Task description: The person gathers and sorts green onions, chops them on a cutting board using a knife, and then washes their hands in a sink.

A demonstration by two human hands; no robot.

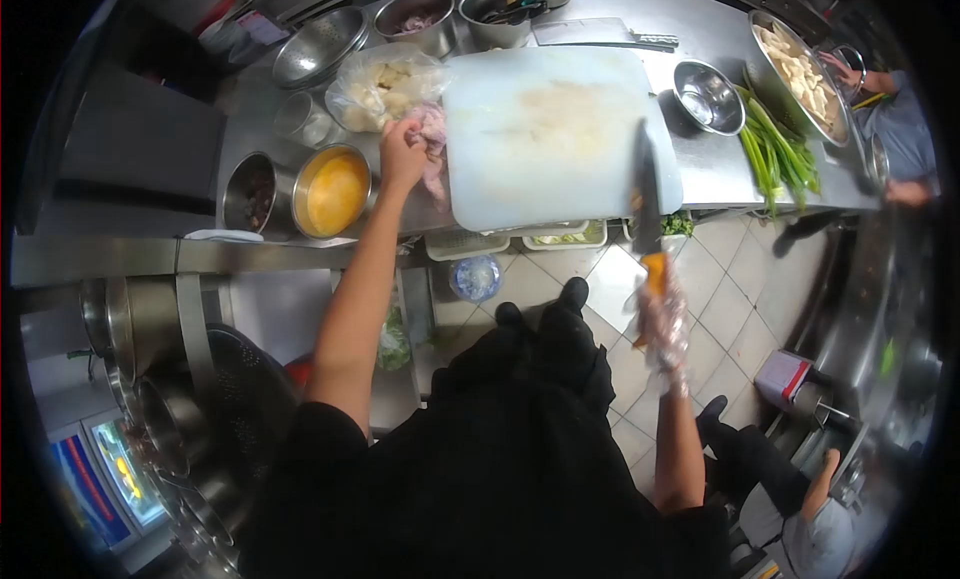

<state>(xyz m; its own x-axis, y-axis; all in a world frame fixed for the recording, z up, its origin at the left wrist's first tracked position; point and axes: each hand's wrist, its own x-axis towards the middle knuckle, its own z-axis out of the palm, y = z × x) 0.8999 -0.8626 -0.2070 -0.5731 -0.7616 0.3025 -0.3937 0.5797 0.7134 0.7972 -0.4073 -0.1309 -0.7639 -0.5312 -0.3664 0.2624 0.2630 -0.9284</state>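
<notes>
My left hand [402, 154], bare, is closed on a crumpled pink cloth [433, 169] at the left edge of the white cutting board [540, 129]. In a clear plastic glove, my right hand [662, 319] grips a knife [648, 194] by its yellow handle. The blade points away from me and reaches over the board's right edge. Stains and wet marks show on the board's surface. Just beyond my left hand lies a clear plastic bag [388, 87] with pale pieces inside.
Left of the board stand a pot of yellow liquid [331, 191], a pot with dark contents [257, 194] and a colander [318, 47]. A cleaver [590, 32] lies behind. To the right are a steel bowl [708, 96], green onions [775, 154] and a co-worker [905, 129] beside a large bowl.
</notes>
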